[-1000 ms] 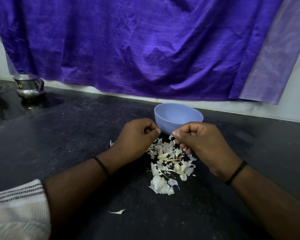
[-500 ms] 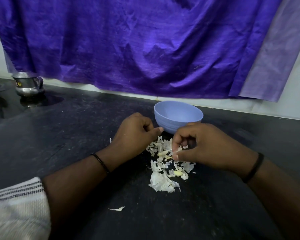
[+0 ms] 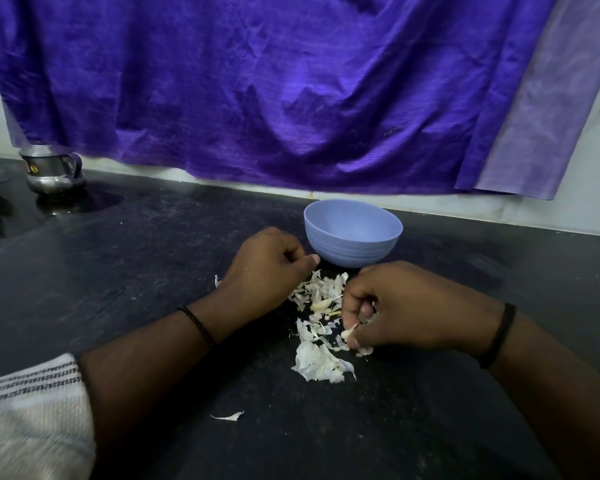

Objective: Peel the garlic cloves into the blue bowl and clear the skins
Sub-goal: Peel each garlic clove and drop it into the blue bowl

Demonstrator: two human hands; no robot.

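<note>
The blue bowl (image 3: pixel 352 252) stands on the black counter (image 3: pixel 118 271), and its inside is not visible from here. A pile of white garlic skins (image 3: pixel 317 365) lies just in front of it. My left hand (image 3: pixel 267 268) rests curled in a fist left of the pile, thumb tip nearly touching the bowl's wall; nothing shows inside the fist. My right hand (image 3: pixel 406 306) is low over the pile's right side, its thumb and fingertips pinching a small pale garlic clove (image 3: pixel 347 333).
A steel pot (image 3: pixel 50 171) stands at the far left by the wall. A purple cloth (image 3: pixel 257 81) hangs behind the counter. One stray skin (image 3: pixel 227 416) lies nearer me, another small one (image 3: pixel 217 280) by my left wrist.
My right hand has dropped from beside the left hand near the bowl down into the skin pile and pinched a piece there. The left hand has stayed put.
</note>
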